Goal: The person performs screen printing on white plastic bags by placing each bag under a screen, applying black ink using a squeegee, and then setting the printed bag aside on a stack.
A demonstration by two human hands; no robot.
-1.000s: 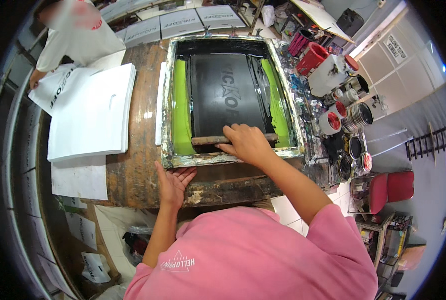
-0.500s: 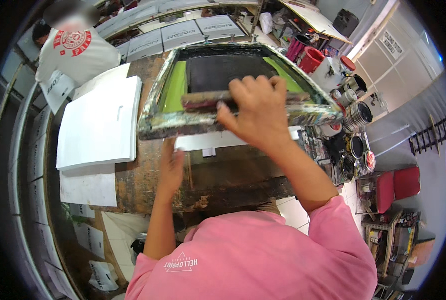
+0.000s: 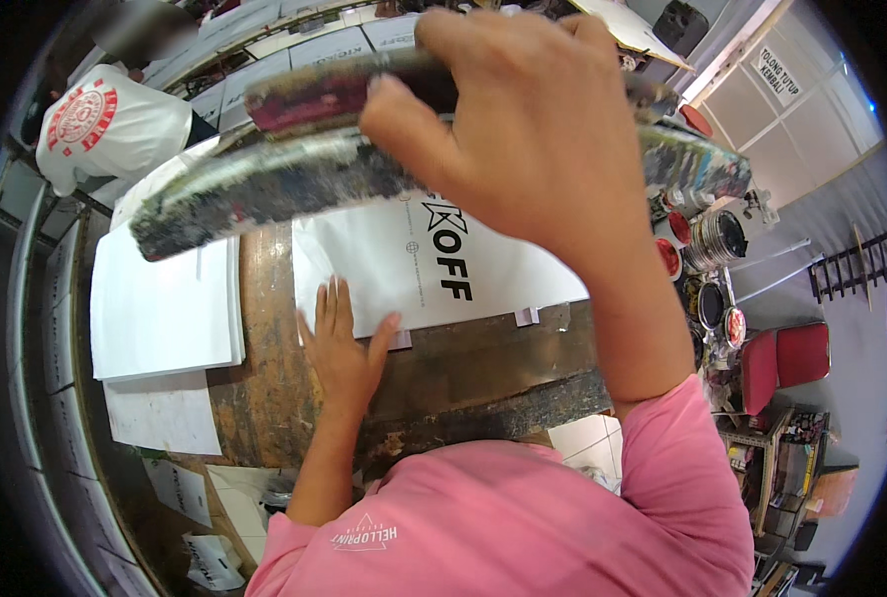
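Note:
A squeegee (image 3: 314, 95) with a stained wooden handle is held in my right hand (image 3: 538, 134), its fingers wrapped over the top. Just below it, the near edge of the ink-crusted screen frame (image 3: 274, 184) is tilted up off the table; whether my fingers also grip the frame is hidden. Beneath the raised frame lies a white sheet (image 3: 359, 249) with black printing. My left hand (image 3: 342, 348) is open, fingers spread, at the sheet's near left part. Small pale tabs (image 3: 528, 316) stick out along the sheet's near edge.
A thick stack of white sheets (image 3: 165, 303) sits on the left of the worn wooden table (image 3: 269, 328). Ink cans (image 3: 714, 237) crowd the right side. Another person in a white shirt (image 3: 115, 124) bends at the far left. A red chair (image 3: 800, 353) stands at right.
The frame's near edge has risen, with my right hand and the squeegee coming up and closer. The printed sheet has come into view, and my left hand has spread over it.

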